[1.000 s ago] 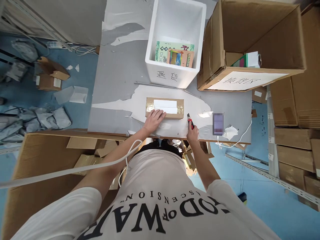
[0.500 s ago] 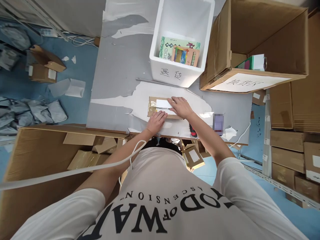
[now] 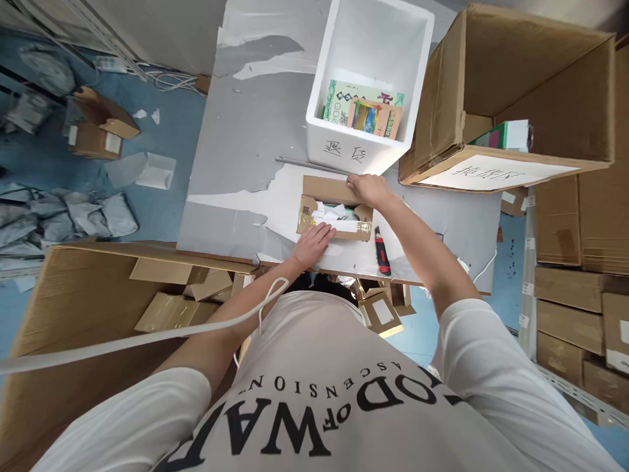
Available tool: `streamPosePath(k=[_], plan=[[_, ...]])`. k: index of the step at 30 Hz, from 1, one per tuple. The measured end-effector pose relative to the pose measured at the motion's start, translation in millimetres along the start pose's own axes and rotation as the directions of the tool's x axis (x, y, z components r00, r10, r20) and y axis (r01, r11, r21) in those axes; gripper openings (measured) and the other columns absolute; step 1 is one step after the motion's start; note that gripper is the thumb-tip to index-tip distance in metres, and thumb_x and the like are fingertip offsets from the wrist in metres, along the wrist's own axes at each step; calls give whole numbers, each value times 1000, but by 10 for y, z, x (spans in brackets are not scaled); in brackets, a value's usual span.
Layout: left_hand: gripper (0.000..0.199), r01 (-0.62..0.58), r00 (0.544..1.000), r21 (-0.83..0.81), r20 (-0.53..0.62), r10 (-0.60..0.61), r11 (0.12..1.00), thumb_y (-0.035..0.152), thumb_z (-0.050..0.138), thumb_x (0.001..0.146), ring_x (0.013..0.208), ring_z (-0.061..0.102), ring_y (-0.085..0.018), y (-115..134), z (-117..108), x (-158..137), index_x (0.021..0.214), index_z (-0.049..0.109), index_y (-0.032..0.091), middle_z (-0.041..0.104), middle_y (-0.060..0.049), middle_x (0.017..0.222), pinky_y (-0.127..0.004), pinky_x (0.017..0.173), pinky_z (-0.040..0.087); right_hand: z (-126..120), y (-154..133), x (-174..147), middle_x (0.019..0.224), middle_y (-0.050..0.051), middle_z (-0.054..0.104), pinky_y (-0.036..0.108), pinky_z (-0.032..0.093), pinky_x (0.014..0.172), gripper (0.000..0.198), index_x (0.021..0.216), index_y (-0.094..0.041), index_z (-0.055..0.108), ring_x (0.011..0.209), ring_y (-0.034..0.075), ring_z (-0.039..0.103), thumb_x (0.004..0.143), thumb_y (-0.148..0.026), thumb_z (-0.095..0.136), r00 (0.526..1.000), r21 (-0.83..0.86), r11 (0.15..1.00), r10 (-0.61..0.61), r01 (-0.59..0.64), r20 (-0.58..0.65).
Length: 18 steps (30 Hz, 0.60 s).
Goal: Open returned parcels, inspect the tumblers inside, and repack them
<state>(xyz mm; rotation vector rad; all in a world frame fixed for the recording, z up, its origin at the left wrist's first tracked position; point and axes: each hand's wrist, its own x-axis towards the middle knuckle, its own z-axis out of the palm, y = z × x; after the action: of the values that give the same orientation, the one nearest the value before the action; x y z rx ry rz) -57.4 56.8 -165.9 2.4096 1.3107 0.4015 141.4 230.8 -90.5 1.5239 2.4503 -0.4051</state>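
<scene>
A small cardboard box lies on the table with its lid flap raised along the far side. White paper pieces and a partly hidden green item show inside it. My left hand holds the near wall, its fingers reaching over the edge. At the raised lid flap, my right hand has its fingers closed round the right end. A red and black utility knife rests on the table, right of the box and below my right forearm.
A white foam bin with colourful printed packs stands behind the box. To its right is a large open carton with a handwritten label. Another big carton stands at the left below the table, and a white cable crosses my left arm.
The small box has gone from closed to open, its lid flap now raised. My right hand has moved from the top to the flap's far right corner. More of the knife shows.
</scene>
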Motion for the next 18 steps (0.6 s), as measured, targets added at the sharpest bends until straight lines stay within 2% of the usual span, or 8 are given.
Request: streamPosePath(k=[3, 5, 8, 10, 12, 14, 16, 18], plan=[[47, -6, 1000, 11, -14, 6, 1000, 22, 40, 95, 139, 43, -29, 14, -13, 3, 141, 48, 18, 55, -15, 140, -50, 113, 33, 89, 16, 96, 111, 18, 66, 39, 46, 83, 41, 114, -12, 62, 99, 29, 61, 101, -38, 33, 993, 43, 996, 79, -75, -90], [47, -25, 1000, 5, -9, 25, 1000, 20, 42, 93, 138, 43, -29, 7, -71, 6, 140, 48, 18, 54, -16, 141, -51, 112, 35, 189, -5, 29, 125, 18, 60, 42, 44, 94, 40, 124, -13, 58, 113, 29, 55, 101, -30, 30, 965, 76, 995, 78, -61, -248], [51, -30, 1000, -2, 2, 30, 1000, 23, 52, 89, 138, 43, -31, -92, -272, 26, 139, 49, 15, 49, -18, 145, -48, 111, 37, 294, -67, -253, 141, 15, 50, 48, 33, 109, 43, 129, -16, 55, 131, 26, 42, 101, -17, 23, 899, 6, 990, -128, 143, -420], [67, 17, 1000, 5, -14, -16, 1000, 32, 66, 82, 140, 38, -35, -244, -462, 71, 143, 44, 14, 43, -20, 149, -50, 113, 34, 316, -134, -497, 136, 15, 54, 48, 34, 108, 41, 127, -16, 57, 127, 26, 46, 101, -19, 25, 882, -46, 946, -317, 322, -348], [93, 53, 999, -10, -3, -53, 999, 43, 78, 70, 143, 32, -38, -452, -647, 148, 148, 36, 14, 39, -21, 152, -53, 117, 28, 315, -229, -709, 125, 17, 60, 46, 40, 100, 38, 129, -13, 55, 115, 28, 52, 99, -29, 39, 899, -37, 921, -387, 388, -205], [109, 14, 996, -71, 90, -8, 997, 48, 83, 61, 143, 32, -39, -673, -777, 241, 150, 31, 13, 40, -22, 151, -52, 117, 29, 305, -342, -842, 122, 18, 60, 44, 43, 93, 53, 137, -10, 48, 109, 31, 54, 91, -36, 57, 944, -23, 949, -316, 315, -90], [110, -24, 985, -136, 164, 46, 990, 51, 83, 59, 143, 34, -37, -855, -830, 326, 149, 32, 13, 41, -21, 150, -48, 116, 33, 298, -459, -897, 125, 20, 57, 42, 43, 90, 67, 139, -8, 44, 109, 32, 53, 82, -34, 69, 983, -24, 983, -181, 181, -29], [106, -39, 980, -169, 187, 71, 985, 52, 82, 61, 142, 35, -35, -967, -818, 381, 147, 34, 13, 41, -21, 150, -44, 115, 36, 302, -567, -918, 124, 19, 56, 39, 43, 87, 63, 132, -8, 50, 109, 32, 53, 78, -30, 74, 997, -26, 997, -78, 78, 2]])
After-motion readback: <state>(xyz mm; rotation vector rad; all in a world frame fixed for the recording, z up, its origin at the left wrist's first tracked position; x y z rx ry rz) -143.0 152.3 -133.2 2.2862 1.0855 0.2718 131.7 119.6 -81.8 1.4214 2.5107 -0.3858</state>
